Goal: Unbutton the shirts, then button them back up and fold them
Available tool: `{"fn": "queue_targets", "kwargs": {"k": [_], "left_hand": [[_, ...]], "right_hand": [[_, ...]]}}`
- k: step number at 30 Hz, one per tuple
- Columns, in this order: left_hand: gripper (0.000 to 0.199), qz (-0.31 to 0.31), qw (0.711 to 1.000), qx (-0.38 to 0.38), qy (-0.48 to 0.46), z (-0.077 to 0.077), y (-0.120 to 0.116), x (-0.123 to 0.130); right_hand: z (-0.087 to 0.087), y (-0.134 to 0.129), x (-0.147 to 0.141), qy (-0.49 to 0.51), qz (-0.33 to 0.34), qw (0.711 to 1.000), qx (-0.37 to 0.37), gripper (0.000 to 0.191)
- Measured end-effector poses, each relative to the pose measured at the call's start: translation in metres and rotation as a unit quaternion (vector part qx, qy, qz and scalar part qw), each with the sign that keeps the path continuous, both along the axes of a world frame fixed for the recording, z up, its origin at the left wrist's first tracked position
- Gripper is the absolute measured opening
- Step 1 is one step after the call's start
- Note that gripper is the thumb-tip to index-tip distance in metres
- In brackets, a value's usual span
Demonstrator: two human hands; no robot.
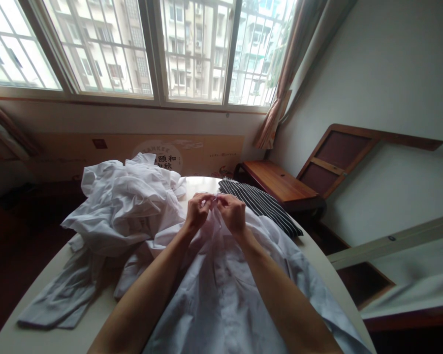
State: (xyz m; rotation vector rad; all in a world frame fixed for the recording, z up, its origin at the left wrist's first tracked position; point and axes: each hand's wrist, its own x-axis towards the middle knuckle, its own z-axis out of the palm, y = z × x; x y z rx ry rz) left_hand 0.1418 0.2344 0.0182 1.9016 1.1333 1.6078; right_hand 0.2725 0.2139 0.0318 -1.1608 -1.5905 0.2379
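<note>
A white garment (225,295) is spread over the round table, its lower part reaching toward me. At its far end my left hand (200,209) pinches the fabric, fingers closed. My right hand (231,209) grips the same part of the garment just beside it, and the fingertips of both hands nearly touch. Cloth hangs in folds below the hands. The small detail between the fingertips is too small to make out. To the left lies a crumpled heap of white clothing (121,201), with a sleeve (64,290) trailing toward the table's near left edge.
A black-and-white striped cloth (260,204) lies at the right far edge of the white table (327,275). Beyond it are a wooden bench (280,184) and a brown wooden frame (330,162) by the wall. Barred windows and a printed board (206,152) are behind the table.
</note>
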Motion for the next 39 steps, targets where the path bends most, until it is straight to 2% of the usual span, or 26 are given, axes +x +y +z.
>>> {"fn": "queue_targets", "kwargs": {"k": [3, 7, 11, 15, 18, 22, 24, 27, 30, 31, 32, 33, 34, 35, 37, 39], "left_hand": [[0.022, -0.014, 0.998, -0.056, -0.037, -0.001, 0.000, 0.005], [0.024, 0.011, 0.996, -0.065, -0.056, -0.002, -0.003, 0.012], [0.025, 0.025, 0.995, -0.067, -0.065, -0.004, -0.004, 0.016], [0.027, -0.009, 0.990, -0.085, -0.109, -0.006, -0.001, 0.014], [0.023, -0.043, 0.986, -0.085, -0.136, -0.006, 0.002, 0.013], [0.014, -0.082, 0.982, -0.088, -0.148, -0.009, 0.003, 0.012], [0.012, -0.089, 0.980, -0.091, -0.154, -0.012, 0.004, 0.011], [0.012, -0.080, 0.980, -0.099, -0.155, -0.016, 0.006, 0.011], [0.013, -0.032, 0.989, -0.086, -0.119, -0.017, 0.005, 0.008], [0.013, -0.011, 0.993, -0.064, -0.095, -0.017, 0.003, 0.008], [0.013, 0.009, 0.997, -0.032, -0.067, -0.016, 0.000, 0.007], [0.013, 0.027, 0.999, 0.008, -0.035, -0.014, -0.004, 0.006], [0.013, 0.039, 0.998, 0.051, 0.004, -0.013, -0.008, 0.005], [0.014, 0.044, 0.994, 0.094, 0.046, -0.013, -0.013, 0.005], [0.015, 0.049, 0.975, 0.172, 0.128, -0.013, -0.023, 0.003], [0.016, 0.048, 0.952, 0.233, 0.191, -0.014, -0.032, -0.001]], "right_hand": [[-0.001, -0.005, -0.001, -0.052, -0.012, 0.998, 0.021, 0.017], [-0.005, -0.010, -0.005, -0.051, -0.005, 0.998, 0.028, 0.019], [-0.008, -0.008, -0.010, 0.015, -0.010, 1.000, 0.005, 0.017], [-0.003, 0.002, -0.011, 0.132, 0.007, 0.990, -0.042, 0.013], [0.005, 0.009, -0.009, 0.238, 0.035, 0.964, -0.112, 0.010], [0.011, 0.009, -0.009, 0.374, 0.098, 0.885, -0.259, 0.011], [0.012, 0.006, -0.009, 0.395, 0.106, 0.861, -0.301, 0.011], [0.012, 0.009, -0.002, 0.406, 0.048, 0.871, -0.274, 0.010], [0.017, 0.022, 0.015, 0.399, -0.088, 0.902, -0.137, 0.012], [0.019, 0.029, 0.023, 0.378, -0.110, 0.913, -0.109, 0.014], [0.021, 0.036, 0.030, 0.347, -0.101, 0.926, -0.113, 0.017], [0.022, 0.042, 0.037, 0.307, -0.063, 0.937, -0.152, 0.019], [0.022, 0.048, 0.042, 0.263, 0.000, 0.940, -0.216, 0.022], [0.021, 0.053, 0.047, 0.219, 0.073, 0.928, -0.293, 0.024], [0.019, 0.060, 0.053, 0.135, 0.203, 0.866, -0.437, 0.027], [0.017, 0.063, 0.057, 0.065, 0.279, 0.800, -0.527, 0.031]]}}
